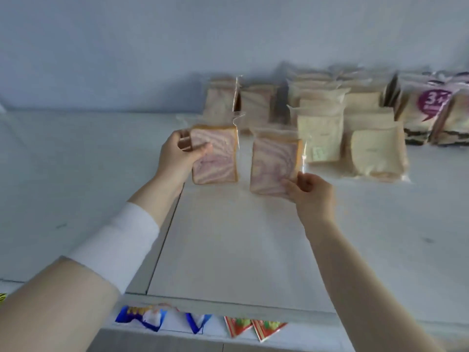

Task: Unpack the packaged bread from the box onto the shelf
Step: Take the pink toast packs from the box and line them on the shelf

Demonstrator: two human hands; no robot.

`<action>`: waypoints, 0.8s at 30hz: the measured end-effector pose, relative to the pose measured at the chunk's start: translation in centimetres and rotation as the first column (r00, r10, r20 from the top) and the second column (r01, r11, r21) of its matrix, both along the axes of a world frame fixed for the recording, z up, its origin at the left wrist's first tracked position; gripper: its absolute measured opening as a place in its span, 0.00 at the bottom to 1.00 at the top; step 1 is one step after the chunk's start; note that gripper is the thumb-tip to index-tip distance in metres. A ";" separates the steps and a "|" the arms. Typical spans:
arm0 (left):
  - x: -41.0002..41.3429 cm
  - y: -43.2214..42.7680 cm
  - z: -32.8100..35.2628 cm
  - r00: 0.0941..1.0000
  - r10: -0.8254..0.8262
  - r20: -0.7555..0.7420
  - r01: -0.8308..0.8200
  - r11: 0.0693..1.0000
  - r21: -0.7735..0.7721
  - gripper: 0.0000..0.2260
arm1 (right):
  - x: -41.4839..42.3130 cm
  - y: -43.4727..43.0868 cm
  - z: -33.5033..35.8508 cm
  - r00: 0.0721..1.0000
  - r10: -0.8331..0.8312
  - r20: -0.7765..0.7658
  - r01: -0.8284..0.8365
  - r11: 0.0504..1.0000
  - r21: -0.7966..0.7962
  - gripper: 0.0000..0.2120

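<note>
Nearest you: L forearm w/ white sleeve band (114, 240), then snack packets (198, 323) on the tier below. Your left hand (177, 156) clamps a swirl-bread pack (215, 156) by its side edge, thumb across the face; your right hand (312, 191) pinches a second swirl pack (275, 166) at its lower corner. Both held upright over the shelf (228, 250), not set down. Box not in view. Step looks like placement; next prob. calls for lowering them beside the plain white-bread packs (319, 138), faces fwd. Wrap is clear, crinkly film; slices square, soft, pink-marbled, tan crust. Shelf smooth, matte white.
</note>
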State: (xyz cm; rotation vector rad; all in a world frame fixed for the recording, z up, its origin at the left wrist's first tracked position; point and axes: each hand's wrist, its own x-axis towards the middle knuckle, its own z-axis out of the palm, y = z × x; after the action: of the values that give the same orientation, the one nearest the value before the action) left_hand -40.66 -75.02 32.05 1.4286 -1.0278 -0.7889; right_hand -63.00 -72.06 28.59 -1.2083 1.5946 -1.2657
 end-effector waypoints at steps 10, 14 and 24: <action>1.9 -15.2 -2.6 0.970 0.193 0.150 -0.199 0.980 0.025 0.21 | 7.5 -14.7 -1.2 0.954 -0.299 -0.008 0.299 0.954 -0.029 0.20; 1.1 -16.5 -3.6 0.960 0.219 0.176 -0.217 0.976 -0.030 0.19 | 8.3 -15.9 -1.9 0.918 -0.385 -0.100 0.378 0.922 -0.076 0.18; 2.0 -13.7 -2.2 0.925 0.080 0.372 -0.086 0.996 0.000 0.30 | 8.4 -11.5 0.1 0.791 -0.091 -0.605 0.120 0.993 0.008 0.29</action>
State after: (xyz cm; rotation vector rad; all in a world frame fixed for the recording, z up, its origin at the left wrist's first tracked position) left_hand -38.63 -88.76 29.88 1.6639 -1.2390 -0.4722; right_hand -54.60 -83.61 28.67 -1.6207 2.1588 -0.9368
